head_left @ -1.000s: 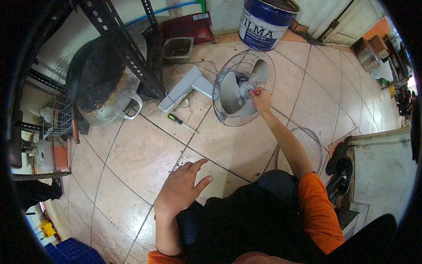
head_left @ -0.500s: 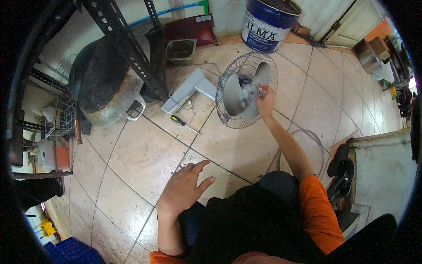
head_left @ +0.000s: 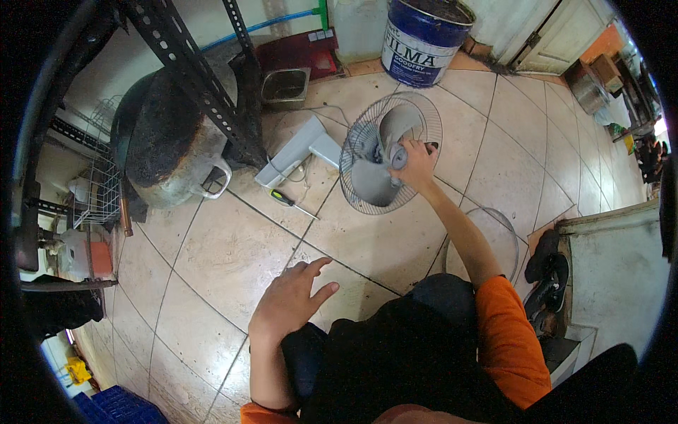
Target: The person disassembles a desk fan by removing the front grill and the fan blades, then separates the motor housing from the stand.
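A grey fan blade [head_left: 374, 183] sits inside a round wire fan guard [head_left: 347, 164], which lies with its open side up on the tiles. My right hand [head_left: 415, 164] reaches over the guard, its fingers closed at the blade's round hub [head_left: 397, 156]. A small dark bit shows by the fingertips; I cannot make out what it is. My left hand [head_left: 288, 299] hovers over my left knee with fingers spread, holding nothing. Between the hands and the shelf lie a screwdriver [head_left: 282, 198] with a yellow-green and black handle and a pale grey fan stand [head_left: 295, 150] with its cord.
A large sooty pot [head_left: 176, 152] stands at left under a black slotted metal rack [head_left: 180, 60]. Behind the fan is a blue and white bucket [head_left: 421, 46]. A loose metal ring [head_left: 518, 244] lies right of my knee. Dark shoes [head_left: 554, 279] are beside a pale cabinet [head_left: 618, 272].
The fan blade has turned counterclockwise within the guard. My right hand has shifted at the hub and its fingers now curl over the hub's edge. The left hand is nearly still.
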A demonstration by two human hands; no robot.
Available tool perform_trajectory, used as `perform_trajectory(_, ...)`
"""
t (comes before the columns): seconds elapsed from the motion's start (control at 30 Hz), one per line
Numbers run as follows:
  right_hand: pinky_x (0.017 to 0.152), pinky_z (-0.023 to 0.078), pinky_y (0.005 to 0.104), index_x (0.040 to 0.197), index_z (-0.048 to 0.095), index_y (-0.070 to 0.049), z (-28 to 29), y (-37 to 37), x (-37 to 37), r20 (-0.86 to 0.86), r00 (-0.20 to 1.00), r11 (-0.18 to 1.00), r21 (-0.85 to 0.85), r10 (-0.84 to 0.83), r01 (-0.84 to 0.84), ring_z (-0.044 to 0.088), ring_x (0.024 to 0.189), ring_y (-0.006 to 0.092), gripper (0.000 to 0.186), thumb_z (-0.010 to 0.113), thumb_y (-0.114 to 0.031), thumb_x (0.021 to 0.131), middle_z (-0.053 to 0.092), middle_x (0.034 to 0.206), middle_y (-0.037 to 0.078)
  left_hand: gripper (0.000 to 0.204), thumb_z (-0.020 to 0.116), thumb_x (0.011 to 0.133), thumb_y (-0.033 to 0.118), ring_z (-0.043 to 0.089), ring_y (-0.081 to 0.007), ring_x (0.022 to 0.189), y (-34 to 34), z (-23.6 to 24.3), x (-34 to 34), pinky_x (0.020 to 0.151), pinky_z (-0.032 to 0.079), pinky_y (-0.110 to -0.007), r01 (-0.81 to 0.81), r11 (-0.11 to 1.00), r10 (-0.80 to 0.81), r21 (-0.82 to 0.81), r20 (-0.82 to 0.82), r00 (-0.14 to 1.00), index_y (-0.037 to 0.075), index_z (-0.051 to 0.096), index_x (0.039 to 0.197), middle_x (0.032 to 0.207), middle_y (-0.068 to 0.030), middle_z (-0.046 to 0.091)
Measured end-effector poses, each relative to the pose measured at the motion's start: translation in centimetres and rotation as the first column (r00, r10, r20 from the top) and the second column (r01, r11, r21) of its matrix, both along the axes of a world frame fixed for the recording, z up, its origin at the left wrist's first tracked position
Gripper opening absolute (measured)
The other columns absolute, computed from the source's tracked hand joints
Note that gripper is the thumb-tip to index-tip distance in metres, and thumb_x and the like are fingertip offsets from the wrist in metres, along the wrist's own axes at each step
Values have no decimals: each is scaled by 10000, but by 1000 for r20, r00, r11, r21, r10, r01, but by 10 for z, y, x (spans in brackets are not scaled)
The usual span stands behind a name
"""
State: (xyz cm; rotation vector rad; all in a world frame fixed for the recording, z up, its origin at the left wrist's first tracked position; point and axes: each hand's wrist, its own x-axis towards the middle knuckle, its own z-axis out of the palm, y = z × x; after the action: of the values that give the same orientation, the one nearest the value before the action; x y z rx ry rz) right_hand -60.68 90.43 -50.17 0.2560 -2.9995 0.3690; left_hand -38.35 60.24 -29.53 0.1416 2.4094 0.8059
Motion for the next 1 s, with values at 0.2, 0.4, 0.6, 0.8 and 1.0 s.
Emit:
perform_trajectory(0.2, 1063, 206, 583, 1232, 516, -60, 6, 29, 49, -36, 960, 958, 94, 276, -272, 466, 1215, 269, 820, 825, -470, 592, 538, 1251, 117, 676, 612, 857, 510, 542, -379, 1169, 36, -62, -56, 977, 433, -498, 34, 919, -83, -393, -109, 991, 105, 446, 1373, 1220, -241, 563)
perform_trajectory(0.4, 1085, 192, 606, 1207, 524, 9, -4, -6, 83, 99, 991, 996, 33, -85, 82, 504, 1197, 356, 860, 685, -652, 681, 593, 1184, 221, 768, 665, 833, 449, 504, -419, 1224, 59, -158, -149, 987, 440, -467, -149, 989, 142, -4, -293, 945, 124, 339, 1447, 1348, -255, 494)
perform_trajectory(0.6, 1082, 220, 585, 1179, 564, -7, -31, 26, 78, 196, 888, 862, -228, -415, 453, 544, 1154, 406, 828, 681, -663, 688, 623, 1150, 249, 838, 687, 806, 463, 491, -407, 1250, 90, -164, -145, 994, 459, -405, -235, 867, 234, 439, 56, 971, 141, 307, 1479, 1344, -258, 512)
perform_trajectory(0.8, 1083, 264, 539, 1187, 541, -12, 0, 74, 66, 97, 882, 882, -166, 460, -442, 481, 1207, 413, 848, 750, -613, 627, 582, 1164, 249, 1149, 860, 615, 380, 448, -377, 1304, 38, -129, -172, 1048, 422, -429, 407, 910, -368, -80, 295, 882, 121, 195, 1515, 1402, -222, 469)
perform_trajectory(1.0, 1089, 279, 518, 1196, 495, 54, -11, 88, 85, 87, 794, 796, -146, 602, -588, 484, 1164, 439, 877, 701, -620, 675, 562, 1124, 279, 1186, 847, 533, 470, 193, -313, 1449, 88, -195, -152, 1129, 154, -634, 474, 826, -560, -306, -347, 752, 185, 242, 1514, 1530, -143, 305)
